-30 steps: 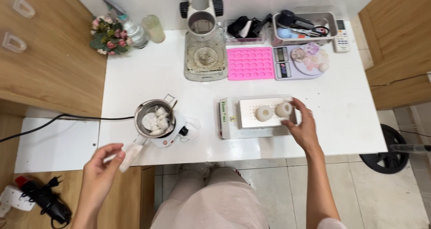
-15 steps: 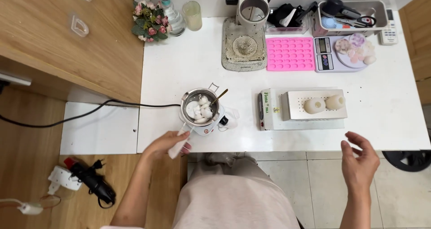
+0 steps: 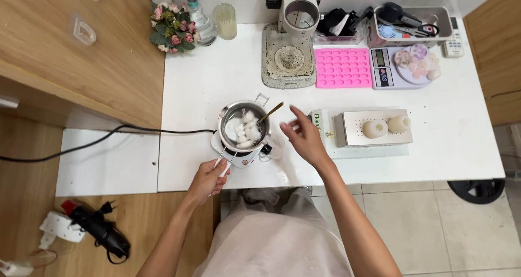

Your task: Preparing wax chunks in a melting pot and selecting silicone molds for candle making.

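Left hand [image 3: 209, 177] wraps the white handle [image 3: 223, 168] of the small steel melting pot [image 3: 243, 126], centre table, white lumps inside. Right hand [image 3: 304, 137] hovers spread and empty, at the pot's three o'clock, near the brass spoon [image 3: 269, 113].
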